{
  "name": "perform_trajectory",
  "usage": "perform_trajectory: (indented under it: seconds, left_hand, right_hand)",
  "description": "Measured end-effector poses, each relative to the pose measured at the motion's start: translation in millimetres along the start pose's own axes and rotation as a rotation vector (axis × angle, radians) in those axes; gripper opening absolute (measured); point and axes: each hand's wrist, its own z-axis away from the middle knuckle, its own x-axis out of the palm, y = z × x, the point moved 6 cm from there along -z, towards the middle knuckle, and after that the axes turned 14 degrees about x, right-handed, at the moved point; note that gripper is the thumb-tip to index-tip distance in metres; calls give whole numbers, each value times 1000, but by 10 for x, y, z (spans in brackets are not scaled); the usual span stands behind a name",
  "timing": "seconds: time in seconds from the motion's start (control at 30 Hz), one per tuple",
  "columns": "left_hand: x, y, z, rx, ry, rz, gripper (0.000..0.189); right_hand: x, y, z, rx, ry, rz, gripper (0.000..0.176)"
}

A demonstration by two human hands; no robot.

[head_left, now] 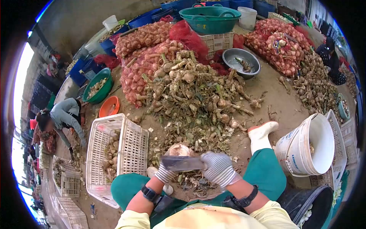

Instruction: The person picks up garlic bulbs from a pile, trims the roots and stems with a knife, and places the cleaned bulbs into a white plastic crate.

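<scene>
My right hand [219, 168], in a striped glove, is closed round the handle end of a broad-bladed knife [183, 163]. The dark blade points left across the front of my left hand [165, 174]. That hand, gloved alike, is closed, its fingers partly hidden by the blade. Just beyond the blade shows a pale, round garlic bulb [179, 149], which my left hand seems to grip from below. Ahead lies a heap of garlic bulbs with stalks [190, 82]. Leaf and stalk trimmings [194, 133] cover the ground between it and my hands.
A white crate [122, 133] with some bulbs lies at my left, a white bucket [322, 145] tilts at my right. Beside my right leg is a black bucket [320, 202]. Red net sacks [139, 78], a metal basin [257, 68] and a green tub [209, 24] stand beyond. Another person [65, 112] bends at left.
</scene>
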Motion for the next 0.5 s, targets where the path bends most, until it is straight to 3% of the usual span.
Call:
perform_trajectory:
  seconds: [0.1, 0.17, 0.2, 0.23, 0.3, 0.33, 0.37, 0.4, 0.43, 0.47, 0.5]
  left_hand:
    - [-15, -201, 84, -168, 147, 566, 34]
    - [28, 165, 88, 115, -51, -174, 42]
    - [48, 270, 96, 215, -45, -255, 43]
    - [69, 236, 101, 213, -48, -250, 43]
    - [94, 83, 101, 94, 24, 153, 37]
    - [94, 50, 90, 94, 22, 154, 37]
    - [183, -36, 80, -88, 12, 642, 33]
    - [303, -13, 80, -277, 0, 1127, 29]
    - [327, 49, 96, -262, 17, 1176, 27]
    - [358, 158, 104, -246, 33, 1226, 25]
    - [300, 382, 56, -13, 74, 842, 25]
  right_hand:
    - [35, -87, 22, -98, 103, 18, 14]
    - [73, -33, 2, -142, 176, 6, 13]
    - [116, 27, -12, -135, 199, 5, 13]
    - [130, 73, -14, -129, 223, 8, 13]
    - [173, 129, -44, -116, 185, 17, 14]
    - [259, 258, -107, -15, 154, 76, 15]
    - [300, 362, -155, 84, 123, 135, 16]
    - [105, 441, -183, 327, 115, 63, 19]
    - [80, 749, -295, 497, -8, 136, 21]
    - [201, 1243, -333, 614, 18, 83, 22]
    - [59, 1267, -215, 688, 82, -38, 22]
